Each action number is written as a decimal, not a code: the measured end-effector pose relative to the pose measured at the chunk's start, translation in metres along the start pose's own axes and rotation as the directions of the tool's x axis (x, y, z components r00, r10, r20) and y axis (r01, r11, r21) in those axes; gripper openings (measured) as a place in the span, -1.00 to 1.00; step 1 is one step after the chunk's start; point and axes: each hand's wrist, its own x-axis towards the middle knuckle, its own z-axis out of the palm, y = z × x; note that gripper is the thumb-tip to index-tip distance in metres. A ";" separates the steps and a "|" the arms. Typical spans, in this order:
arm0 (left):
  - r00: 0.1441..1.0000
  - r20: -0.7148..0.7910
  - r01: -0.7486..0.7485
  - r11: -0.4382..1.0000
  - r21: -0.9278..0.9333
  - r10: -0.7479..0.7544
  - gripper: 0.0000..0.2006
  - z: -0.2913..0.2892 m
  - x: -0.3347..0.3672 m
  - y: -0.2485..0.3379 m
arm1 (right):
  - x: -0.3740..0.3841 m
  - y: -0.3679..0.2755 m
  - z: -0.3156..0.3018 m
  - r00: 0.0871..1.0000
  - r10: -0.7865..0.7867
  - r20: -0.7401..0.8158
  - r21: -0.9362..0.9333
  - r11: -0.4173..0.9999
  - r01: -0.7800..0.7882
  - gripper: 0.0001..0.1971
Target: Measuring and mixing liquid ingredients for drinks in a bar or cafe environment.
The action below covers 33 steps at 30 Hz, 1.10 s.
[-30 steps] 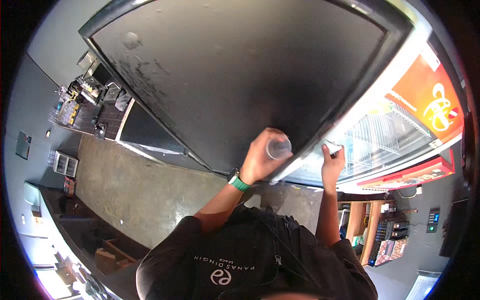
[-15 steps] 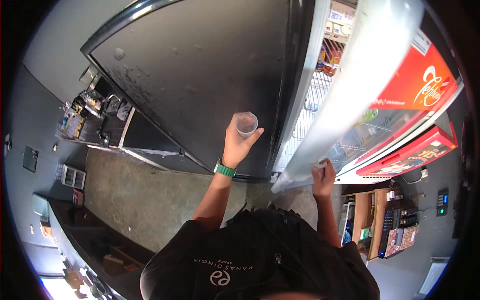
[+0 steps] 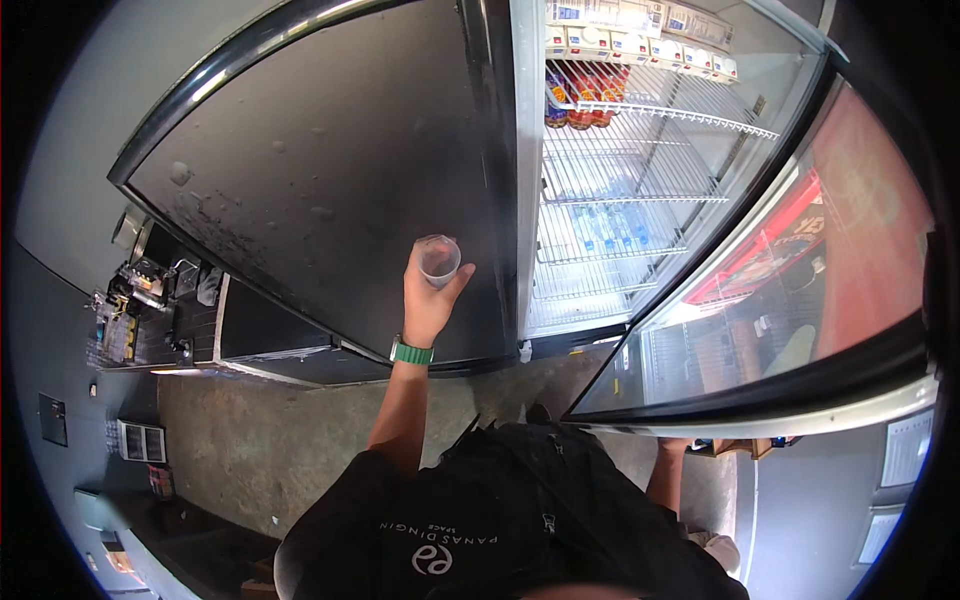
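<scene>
My left hand (image 3: 428, 305), with a green-banded watch on its wrist, is closed round a clear plastic cup (image 3: 439, 262). The cup's open mouth faces up, in front of a large black panel. To the right, a glass-fronted fridge stands with its door (image 3: 760, 300) swung wide. Only a little of my right hand (image 3: 676, 443) shows at the door's lower edge; its fingers are hidden behind the door. On the fridge's wire shelves are several white cartons (image 3: 630, 45), dark red and purple bottles (image 3: 585, 95), and clear bottles with blue tints (image 3: 610, 228).
The black panel (image 3: 330, 180) fills the space ahead on the left. Beyond it, a counter (image 3: 195, 330) carries kitchen equipment. Bare concrete floor (image 3: 270, 420) lies below. A white rack (image 3: 142, 440) stands at the far left. The open door takes up the right side.
The fridge door has swung open to the right, showing the shelves. My right hand has gone mostly behind it. The view has shifted right; my left hand still holds the cup.
</scene>
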 end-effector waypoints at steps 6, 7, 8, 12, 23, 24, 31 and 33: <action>1.000 0.015 0.004 0.999 -0.039 -0.003 -0.59 0.002 -0.009 0.003 | 0.023 -0.003 -0.006 0.943 -0.321 0.085 -0.333 0.883 0.330 -0.40; 1.000 0.019 0.021 0.999 -0.046 -0.020 -0.59 0.001 -0.014 0.009 | 0.032 -0.012 0.001 0.929 -0.359 0.088 -0.357 0.860 0.366 -0.38; 1.000 0.008 0.024 0.999 -0.040 -0.024 -0.59 -0.001 -0.020 0.014 | 0.038 -0.020 0.009 0.913 -0.396 0.094 -0.378 0.834 0.401 -0.36; 0.994 0.010 0.113 0.987 -0.116 -0.112 -0.60 -0.004 -0.049 0.036 | 0.037 -0.035 0.065 0.996 0.021 -0.091 0.102 0.995 -0.012 -0.38; 0.921 -0.202 0.317 0.943 -0.105 -0.332 -0.62 -0.047 -0.162 0.055 | 0.163 -0.111 0.273 0.940 0.264 0.218 0.205 0.929 -0.308 -0.66; 0.917 -0.224 0.321 0.944 -0.077 -0.330 -0.62 -0.053 -0.169 0.060 | 0.176 -0.125 0.284 0.932 0.251 0.261 0.227 0.922 -0.313 -0.65; 0.865 -0.389 0.369 0.927 0.066 -0.317 -0.59 -0.128 -0.224 0.082 | 0.205 -0.121 0.349 0.966 0.159 0.205 0.117 0.976 -0.186 -0.65; 0.847 -0.414 0.407 0.907 0.106 -0.332 -0.59 -0.153 -0.238 0.100 | 0.211 -0.092 0.350 0.959 0.204 0.199 -0.009 0.979 -0.206 -0.58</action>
